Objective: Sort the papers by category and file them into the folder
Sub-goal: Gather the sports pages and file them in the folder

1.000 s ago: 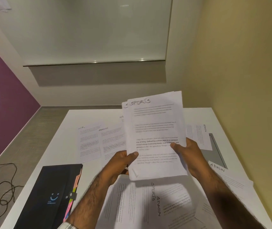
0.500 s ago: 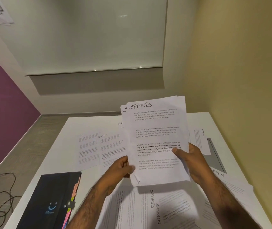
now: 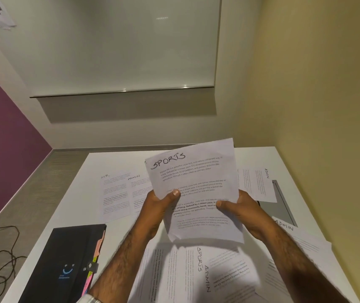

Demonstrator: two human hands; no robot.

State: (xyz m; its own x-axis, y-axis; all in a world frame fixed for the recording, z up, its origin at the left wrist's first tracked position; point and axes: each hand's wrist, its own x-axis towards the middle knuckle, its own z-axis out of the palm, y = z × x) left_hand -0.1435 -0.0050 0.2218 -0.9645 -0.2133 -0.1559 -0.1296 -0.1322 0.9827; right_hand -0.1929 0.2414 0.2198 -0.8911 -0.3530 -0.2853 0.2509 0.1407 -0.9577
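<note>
1. Both hands, left (image 3: 161, 204) and right (image 3: 243, 212), clamp a white printed paper stack headed "SPORTS" (image 3: 196, 189) above the white table (image 3: 78, 206).
2. Loose labelled sheets (image 3: 118, 193) lie around.
3. A closed black tabbed folder (image 3: 65, 263) lies left.

The held SPORTS sheets (image 3: 196, 189) hide both hands' fingers behind them.

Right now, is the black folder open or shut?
Shut. The black folder lies flat on the white table, its clasp across the edge, coloured tabs poking out.
</note>
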